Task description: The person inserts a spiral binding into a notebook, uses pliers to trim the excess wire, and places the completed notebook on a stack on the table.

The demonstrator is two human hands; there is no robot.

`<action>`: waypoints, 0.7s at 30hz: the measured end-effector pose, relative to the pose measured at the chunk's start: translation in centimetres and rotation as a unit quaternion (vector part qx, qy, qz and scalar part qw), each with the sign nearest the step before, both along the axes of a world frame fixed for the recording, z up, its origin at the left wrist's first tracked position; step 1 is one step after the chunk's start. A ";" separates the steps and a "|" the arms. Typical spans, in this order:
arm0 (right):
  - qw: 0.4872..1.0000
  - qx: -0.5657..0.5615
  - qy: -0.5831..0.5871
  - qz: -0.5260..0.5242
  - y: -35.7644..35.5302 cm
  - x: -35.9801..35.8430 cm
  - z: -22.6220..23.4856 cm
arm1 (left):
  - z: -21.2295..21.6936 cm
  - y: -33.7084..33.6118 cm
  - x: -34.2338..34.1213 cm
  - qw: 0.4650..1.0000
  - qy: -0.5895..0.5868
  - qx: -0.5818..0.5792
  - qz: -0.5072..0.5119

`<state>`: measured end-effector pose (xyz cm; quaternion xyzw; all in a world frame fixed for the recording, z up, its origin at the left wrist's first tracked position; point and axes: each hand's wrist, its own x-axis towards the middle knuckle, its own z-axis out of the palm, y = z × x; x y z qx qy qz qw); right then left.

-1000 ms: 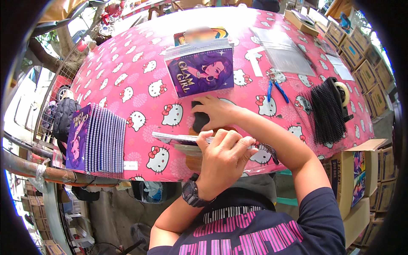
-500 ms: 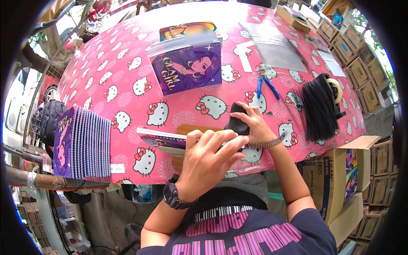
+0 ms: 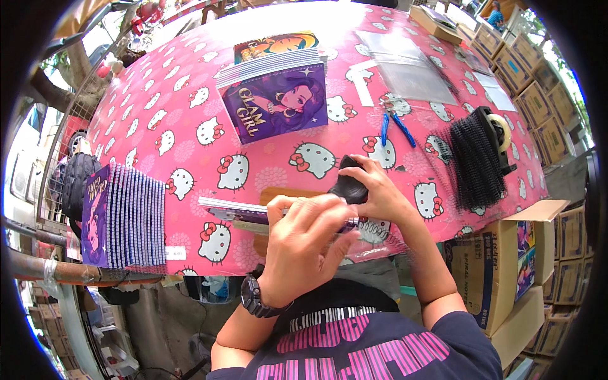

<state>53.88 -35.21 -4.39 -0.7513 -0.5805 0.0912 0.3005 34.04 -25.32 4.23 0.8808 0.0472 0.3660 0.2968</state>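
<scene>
My left hand (image 3: 301, 237), with a dark watch on its wrist, holds a notebook (image 3: 235, 211) on edge, its punched edge up. The fingers lie along that edge and cover much of it. A loose dark spiral coil (image 3: 379, 233) runs from the notebook's right end and passes under my right forearm. My right hand (image 3: 380, 190) is closed around a black rounded object (image 3: 349, 184) close to the coil end; its exact kind is unclear. Beneath the notebook lies a brown wooden board (image 3: 286, 192), partly hidden.
Purple-covered notebooks stand in a far stack (image 3: 278, 104) and a left stack (image 3: 136, 218). Blue-handled pliers (image 3: 398, 130), clear plastic sheets (image 3: 405, 66), a bundle of black coils (image 3: 472, 164) and a tape roll (image 3: 500, 134) lie on the right. An open carton (image 3: 500, 272) stands beside the table.
My right hand and the black object have shifted slightly left and nearer me. The left hand and notebook have moved a little left. The coil hangs lower, blurred by motion.
</scene>
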 end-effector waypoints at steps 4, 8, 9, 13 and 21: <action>0.967 0.074 0.239 0.048 0.1 -0.9 1.0 | -0.6 0.2 -0.2 0.994 0.063 0.079 0.045; 0.867 0.121 0.456 0.162 -0.6 -0.4 1.0 | 0.0 0.0 -0.2 0.993 0.084 0.079 0.038; 0.853 0.112 0.483 0.162 -0.8 -0.1 0.5 | -0.1 0.1 -0.3 0.990 0.103 0.087 0.029; 0.855 0.095 0.493 0.131 -2.0 0.4 4.3 | -0.5 0.5 -0.6 0.992 0.059 0.082 0.078; 0.949 0.024 0.277 0.152 -0.5 0.4 9.7 | -1.1 1.3 -1.6 0.993 0.042 0.043 0.106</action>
